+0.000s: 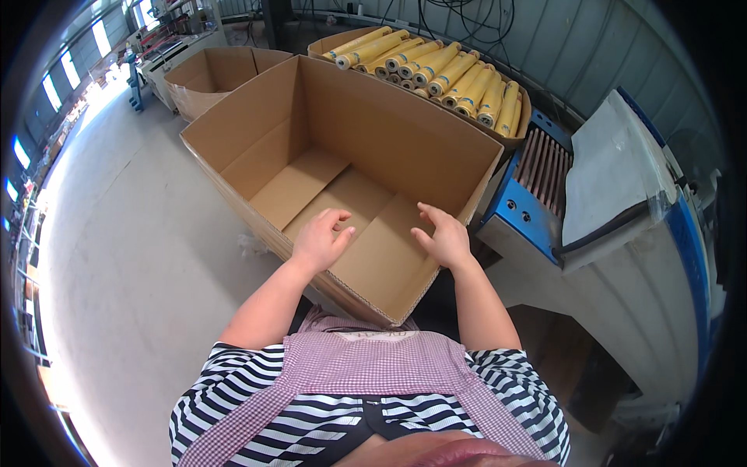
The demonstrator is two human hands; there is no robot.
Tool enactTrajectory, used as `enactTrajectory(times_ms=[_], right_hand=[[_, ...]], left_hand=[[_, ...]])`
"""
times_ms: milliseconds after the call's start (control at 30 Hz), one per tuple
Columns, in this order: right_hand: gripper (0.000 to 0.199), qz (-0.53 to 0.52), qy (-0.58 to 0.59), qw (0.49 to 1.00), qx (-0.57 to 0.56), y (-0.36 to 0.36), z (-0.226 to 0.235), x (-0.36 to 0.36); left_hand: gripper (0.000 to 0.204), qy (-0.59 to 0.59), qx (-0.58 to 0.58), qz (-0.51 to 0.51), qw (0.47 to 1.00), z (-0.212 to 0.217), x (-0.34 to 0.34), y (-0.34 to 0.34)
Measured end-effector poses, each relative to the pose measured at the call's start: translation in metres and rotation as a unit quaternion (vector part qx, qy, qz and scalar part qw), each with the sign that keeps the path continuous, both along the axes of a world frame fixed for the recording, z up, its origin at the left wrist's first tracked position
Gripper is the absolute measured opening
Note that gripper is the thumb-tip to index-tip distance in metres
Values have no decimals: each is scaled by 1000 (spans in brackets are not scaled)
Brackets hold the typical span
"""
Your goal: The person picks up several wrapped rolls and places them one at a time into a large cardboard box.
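In front of me stands a large cardboard box (373, 109), its top uncovered and its bottom flaps folded flat inside with nothing on them. Over its near edge is my left hand (321, 240), fingers curved and apart, holding nothing. My right hand (443, 237) is above the box's near right side, thumb and fingers spread, also with nothing in it. The palms face each other across the box. Whether either hand touches the cardboard I cannot tell.
Behind the box, another carton (523, 140) holds many yellow rolls (436, 70). A further open carton (210, 74) stands at the far left. To the right is a machine with a blue frame (513, 204) and metal rollers (545, 167). Grey floor (140, 233) stretches left.
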State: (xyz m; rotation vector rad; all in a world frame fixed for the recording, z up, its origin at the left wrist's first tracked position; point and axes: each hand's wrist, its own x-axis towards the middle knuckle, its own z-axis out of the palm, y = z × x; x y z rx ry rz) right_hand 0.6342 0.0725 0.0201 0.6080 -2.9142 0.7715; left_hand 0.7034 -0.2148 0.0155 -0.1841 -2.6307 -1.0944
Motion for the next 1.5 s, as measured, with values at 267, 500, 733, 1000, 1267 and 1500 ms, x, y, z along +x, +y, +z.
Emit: enactTrajectory(times_ms=[267,500,733,1000,1267,1500], right_hand=[[58,-2,-4,1000,2,5,0,4],[56,2,10,1000,22,7,-3,0],[50,10,19,1000,-22,1,-6,-14],[44,66,-13,997,40,-1,-7,-24],[43,-12,-295,886,-356,48,55,-120],[75,-228,112,933,254,192,95,-265]], left_hand=[[30,2,-36,21,999,1,9,2],[30,3,-63,20,998,4,9,5],[36,-54,-66,-15,996,3,-5,3],[64,-245,203,-92,944,3,-198,-46],[72,-199,422,175,867,-9,-441,-85],[85,-59,391,254,883,-15,-554,-100]])
